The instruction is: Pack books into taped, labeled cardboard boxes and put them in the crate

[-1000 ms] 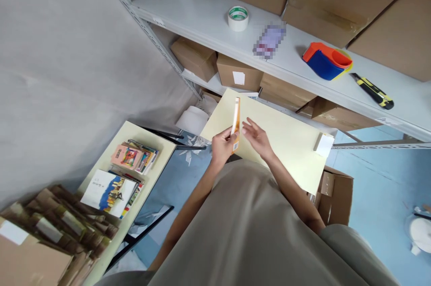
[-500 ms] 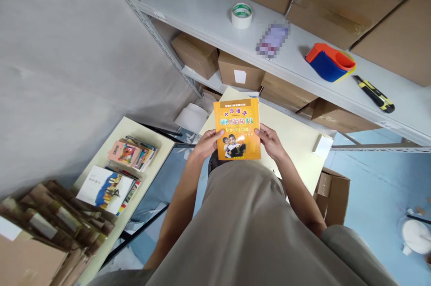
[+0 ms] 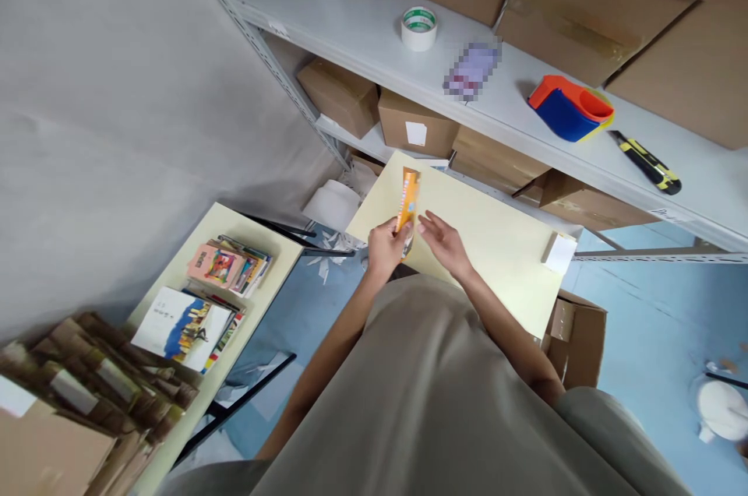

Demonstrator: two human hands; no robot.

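Note:
A thin orange book [image 3: 410, 194] is tilted almost edge-on in front of my body, so only a narrow strip of its cover shows. My left hand [image 3: 386, 245] grips it near its lower part, thumb on the near side. Just to the right of the book, my right hand [image 3: 442, 240] is apart from it, with fingers loosely spread and nothing in them. Both hands are over the near edge of a cream table [image 3: 496, 262].
A white shelf [image 3: 362, 21] holds cardboard boxes, a tape roll [image 3: 419, 29], an orange-and-blue plastic object [image 3: 569, 108] and a utility knife [image 3: 647, 163]. Stacked books [image 3: 184, 328] lie on the left table. An open carton [image 3: 586, 340] stands at right; a small white box [image 3: 559, 253] sits at the table's corner.
The book has turned from facing me to nearly edge-on. My right hand has let go of it, while my left hand has moved right, still gripping it.

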